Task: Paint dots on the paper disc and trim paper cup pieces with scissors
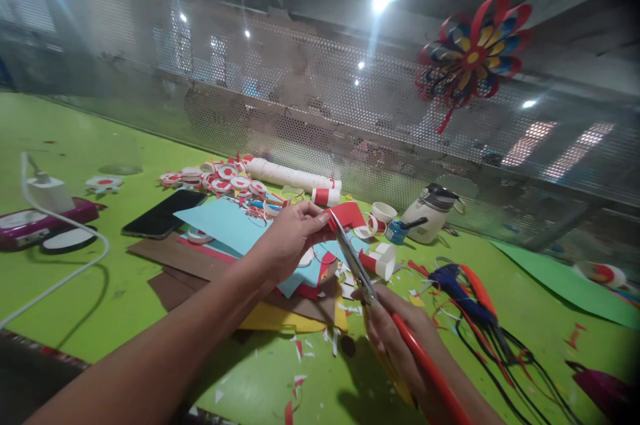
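Observation:
Between thumb and fingers, my left hand [297, 231] pinches a small piece of red paper [350, 214] above the craft pile. My right hand [393, 325] is closed round a pair of scissors [356, 263] with a red handle. The blades point up and away from me, and their tips meet the red paper near my left fingertips. Below my hands lie sheets of light blue paper [220, 225], brown card [180, 258] and yellow paper [280, 320]. A cut white and red paper cup [381, 261] lies right beside the blades.
A phone [163, 213], a charger on a purple power strip [50, 208] and several red-white paper discs [227, 175] are on the left. A stack of paper cups [290, 173] lies behind. On the right are a jug [429, 215], a blue glue gun [460, 288] and green paper [565, 285].

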`<action>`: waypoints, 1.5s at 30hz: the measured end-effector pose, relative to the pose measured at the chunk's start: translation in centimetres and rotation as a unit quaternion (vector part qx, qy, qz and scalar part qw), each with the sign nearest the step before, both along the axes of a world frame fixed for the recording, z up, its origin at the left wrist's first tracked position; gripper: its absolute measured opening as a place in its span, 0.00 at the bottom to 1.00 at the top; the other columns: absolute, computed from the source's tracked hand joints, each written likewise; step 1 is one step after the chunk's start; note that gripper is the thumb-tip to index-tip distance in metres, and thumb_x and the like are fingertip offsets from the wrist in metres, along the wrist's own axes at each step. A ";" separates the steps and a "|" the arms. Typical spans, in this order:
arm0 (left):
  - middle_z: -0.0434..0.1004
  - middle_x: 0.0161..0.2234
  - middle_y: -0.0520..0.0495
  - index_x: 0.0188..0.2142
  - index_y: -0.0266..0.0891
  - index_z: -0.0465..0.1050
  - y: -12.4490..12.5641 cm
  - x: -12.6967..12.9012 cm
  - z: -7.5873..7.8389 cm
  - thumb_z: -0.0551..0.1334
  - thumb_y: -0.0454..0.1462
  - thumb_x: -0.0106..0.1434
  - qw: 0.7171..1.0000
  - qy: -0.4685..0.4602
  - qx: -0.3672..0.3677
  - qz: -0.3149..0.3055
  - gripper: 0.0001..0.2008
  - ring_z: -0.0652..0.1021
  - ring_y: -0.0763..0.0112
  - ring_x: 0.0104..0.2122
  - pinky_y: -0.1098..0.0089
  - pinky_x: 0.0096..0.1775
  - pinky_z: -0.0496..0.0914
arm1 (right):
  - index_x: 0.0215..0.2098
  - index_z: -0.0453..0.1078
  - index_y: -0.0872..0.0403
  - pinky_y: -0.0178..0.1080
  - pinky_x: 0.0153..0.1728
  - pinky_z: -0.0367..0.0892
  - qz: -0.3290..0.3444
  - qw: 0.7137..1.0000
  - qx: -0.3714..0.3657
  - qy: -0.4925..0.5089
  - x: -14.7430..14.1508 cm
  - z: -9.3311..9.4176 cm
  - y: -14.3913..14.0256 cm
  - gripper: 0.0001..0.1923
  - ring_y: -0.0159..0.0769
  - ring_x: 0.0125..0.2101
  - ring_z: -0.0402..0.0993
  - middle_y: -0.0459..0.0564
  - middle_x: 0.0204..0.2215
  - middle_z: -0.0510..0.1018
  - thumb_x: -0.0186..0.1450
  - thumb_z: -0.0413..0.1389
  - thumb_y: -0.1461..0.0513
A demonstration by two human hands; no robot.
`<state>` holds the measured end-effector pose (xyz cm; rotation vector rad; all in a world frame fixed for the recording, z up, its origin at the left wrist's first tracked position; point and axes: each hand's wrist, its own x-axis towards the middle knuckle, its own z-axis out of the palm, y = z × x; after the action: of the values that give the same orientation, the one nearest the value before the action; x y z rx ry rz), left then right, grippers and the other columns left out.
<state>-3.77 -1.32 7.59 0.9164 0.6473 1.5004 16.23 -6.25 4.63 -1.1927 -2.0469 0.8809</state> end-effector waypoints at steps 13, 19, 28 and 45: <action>0.79 0.27 0.44 0.26 0.34 0.66 0.1 -0.1 0.0 0.62 0.27 0.60 1.000 -0.008 0.007 -0.006 0.08 0.81 0.67 0.30 0.62 0.45 0.73 | 0.32 0.64 0.52 0.34 0.22 0.56 0.003 1.000 -0.002 0.001 -0.3 0.3 -0.3 0.22 0.31 0.20 0.60 0.42 0.20 0.63 0.69 0.45 0.45; 0.78 0.26 0.46 0.26 0.34 0.66 0.2 -0.1 -0.1 0.61 0.27 0.60 1.000 -0.006 0.007 -0.004 0.08 0.80 0.68 0.30 0.61 0.45 0.73 | 0.39 0.67 0.54 0.34 0.21 0.55 0.001 1.000 -0.009 0.005 -0.5 0.5 -0.6 0.23 0.31 0.20 0.59 0.42 0.21 0.62 0.69 0.44 0.45; 0.79 0.26 0.44 0.26 0.34 0.66 0.1 -0.2 -0.2 0.62 0.28 0.60 1.000 0.004 0.009 -0.006 0.08 0.80 0.67 0.30 0.63 0.43 0.73 | 0.35 0.64 0.53 0.32 0.18 0.53 -0.007 1.000 -0.021 0.022 -0.8 0.1 -0.6 0.23 0.29 0.19 0.55 0.40 0.19 0.57 0.69 0.43 0.43; 0.78 0.25 0.45 0.24 0.35 0.65 0.4 -0.1 -0.4 0.64 0.27 0.57 1.000 0.005 0.019 -0.003 0.10 0.79 0.70 0.28 0.65 0.41 0.73 | 0.41 0.69 0.56 0.33 0.18 0.54 -0.010 0.999 -0.026 0.039 -1.2 0.1 -0.4 0.26 0.30 0.18 0.57 0.40 0.18 0.60 0.68 0.44 0.43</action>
<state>-3.92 -0.92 7.19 0.9539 0.6248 1.5082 14.99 -6.69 4.69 -1.1858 -1.9583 0.9605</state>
